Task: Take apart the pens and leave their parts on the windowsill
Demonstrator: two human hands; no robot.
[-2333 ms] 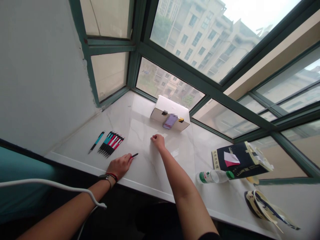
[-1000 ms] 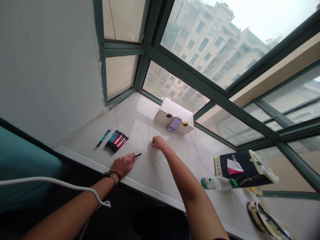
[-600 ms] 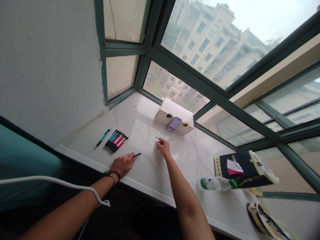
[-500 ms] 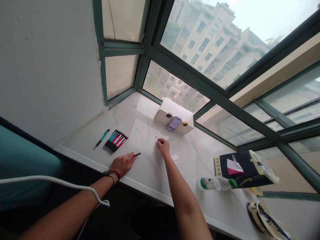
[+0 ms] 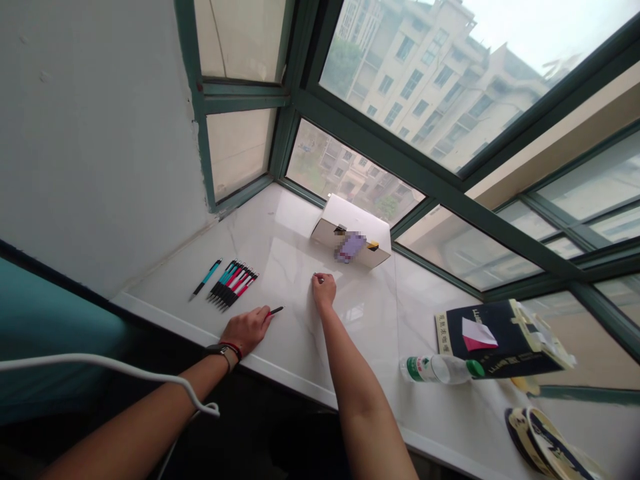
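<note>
My left hand point(image 5: 246, 331) rests on the white marble-look counter point(image 5: 293, 347), its fingers closed round a pen point(image 5: 275, 311) with red and black parts; one end sticks out past the fingers to the right. Farther out, my right hand point(image 5: 325, 291) is at the counter surface with thumb and fingers pinched together. A tiny dark bit point(image 5: 315, 275) shows at its fingertips, too small to name. Left of my left hand lies a slanted row of several pens point(image 5: 233, 284) in teal, red, white and black. One teal and black pen point(image 5: 205, 279) lies apart from them.
A white box point(image 5: 353, 230) stands by the window behind my right hand. To the right lie a green-capped plastic bottle point(image 5: 440, 369) and a dark carton point(image 5: 480, 340) with a pink-white paper on it. A white cable point(image 5: 115, 363) crosses at lower left.
My right hand has shifted slightly left and away from me, and its fingertips are now at the tiny bit that lay just beyond them. My left hand keeps the pen.
</note>
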